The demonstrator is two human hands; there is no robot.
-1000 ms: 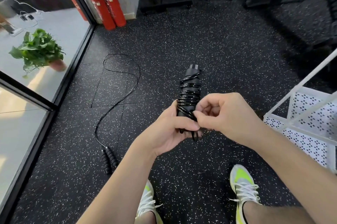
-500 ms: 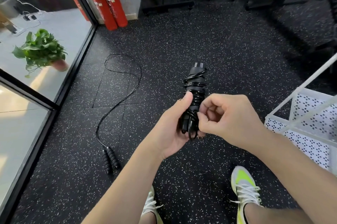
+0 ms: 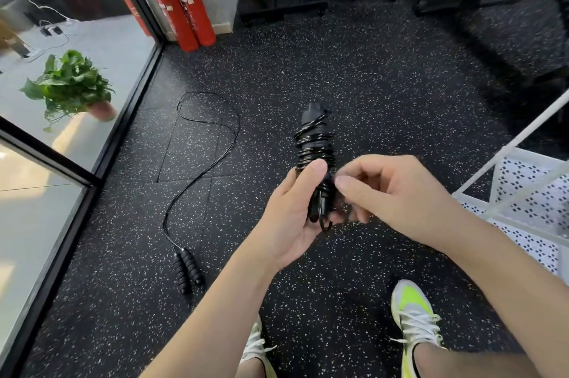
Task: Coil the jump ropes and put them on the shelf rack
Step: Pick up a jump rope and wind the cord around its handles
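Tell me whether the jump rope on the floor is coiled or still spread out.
Spread out. The floor rope trails in loose curves across the mat, its two handles lying side by side at the near end.

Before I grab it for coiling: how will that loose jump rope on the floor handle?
The loose jump rope lies in slack curves, so its thin cord will probably flop and trail. Its ridged handles lie side by side, likely grippy. It looks light.
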